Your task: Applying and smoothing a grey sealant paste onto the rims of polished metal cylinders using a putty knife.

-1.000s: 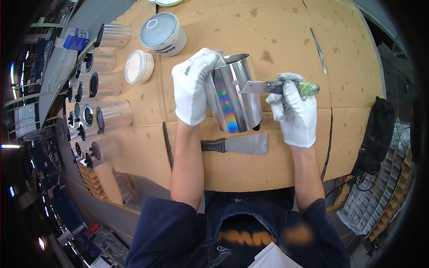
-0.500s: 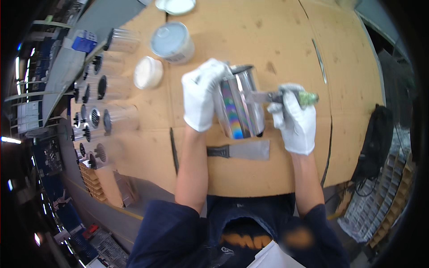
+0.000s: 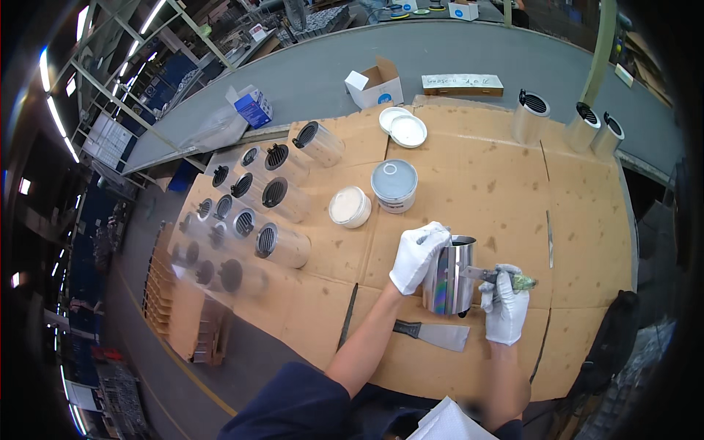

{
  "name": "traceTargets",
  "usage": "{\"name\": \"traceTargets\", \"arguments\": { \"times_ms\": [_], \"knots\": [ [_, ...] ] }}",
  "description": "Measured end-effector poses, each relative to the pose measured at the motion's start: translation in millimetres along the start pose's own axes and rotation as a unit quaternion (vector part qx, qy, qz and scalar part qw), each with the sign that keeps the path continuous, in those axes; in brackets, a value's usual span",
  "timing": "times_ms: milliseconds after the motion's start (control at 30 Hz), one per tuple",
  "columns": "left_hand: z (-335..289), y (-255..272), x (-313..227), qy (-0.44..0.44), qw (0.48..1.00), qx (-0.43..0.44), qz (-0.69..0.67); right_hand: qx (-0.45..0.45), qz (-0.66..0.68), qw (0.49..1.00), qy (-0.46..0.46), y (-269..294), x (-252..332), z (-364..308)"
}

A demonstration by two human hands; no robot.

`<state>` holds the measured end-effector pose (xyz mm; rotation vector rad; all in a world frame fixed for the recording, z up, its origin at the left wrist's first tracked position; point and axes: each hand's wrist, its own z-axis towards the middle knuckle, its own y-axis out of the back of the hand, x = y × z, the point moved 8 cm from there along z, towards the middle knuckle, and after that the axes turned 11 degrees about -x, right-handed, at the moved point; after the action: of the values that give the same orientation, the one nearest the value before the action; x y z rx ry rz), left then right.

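Observation:
My left hand (image 3: 418,258), in a white glove, grips the top rim of a shiny metal cylinder (image 3: 449,282) that leans slightly on the cardboard. In my gloved right hand (image 3: 506,312) is a small scraper (image 3: 523,282) with green wrapping on its handle end. Its blade points left and meets the cylinder's side, or lies just in front of it; I cannot tell which. Just below the cylinder lies a wide scraper (image 3: 442,336) with a dark handle.
Beyond my hands stand a tub of grey-blue material (image 3: 394,182) and a smaller white tub (image 3: 350,207), with white lids (image 3: 408,132) behind. Several cylinders with black slotted ends (image 3: 282,246) fill the left side. More cylinders (image 3: 531,121) stand far right. An opened carton (image 3: 375,84) sits at the back.
The view has tilted up and swung left, showing more of the far bench. Both hands still hold the cylinder and small scraper in much the same arrangement.

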<state>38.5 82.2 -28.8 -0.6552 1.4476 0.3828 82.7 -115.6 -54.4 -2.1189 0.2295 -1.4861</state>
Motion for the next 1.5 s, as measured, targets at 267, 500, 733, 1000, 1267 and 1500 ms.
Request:
{"name": "traceTargets", "arguments": {
  "times_ms": [267, 500, 733, 1000, 1267, 1500],
  "knots": [
    [4.7, -1.7, -0.7, -0.021, 1.000, 0.007, -0.014, -0.024, 0.015, 1.000, 0.013, -3.2, 1.9, 2.3],
    [-0.3, -4.3, -2.8, -0.033, 0.999, 0.006, 0.001, -0.033, -0.010, 0.999, 0.006, 5.2, -0.1, -0.1],
    [3.5, -6.0, -8.6, -0.067, 0.997, 0.022, 0.011, -0.120, 0.065, 0.991, 0.009, 12.2, 29.1, 5.3],
    [7.7, -7.9, -0.1, -0.056, 0.998, 0.033, 0.015, -0.045, 0.059, 0.997, 0.036, -0.1, 27.0, 16.1],
    [5.2, -12.8, -2.9, -0.060, 0.997, 0.050, 0.010, -0.040, 0.021, 0.999, 0.000, -7.3, 14.3, 12.6],
    [4.0, -8.5, -1.9, -0.045, 0.998, 0.032, 0.017, -0.038, -0.012, 0.999, -0.008, -7.7, 13.1, 11.9]
  ]
}}
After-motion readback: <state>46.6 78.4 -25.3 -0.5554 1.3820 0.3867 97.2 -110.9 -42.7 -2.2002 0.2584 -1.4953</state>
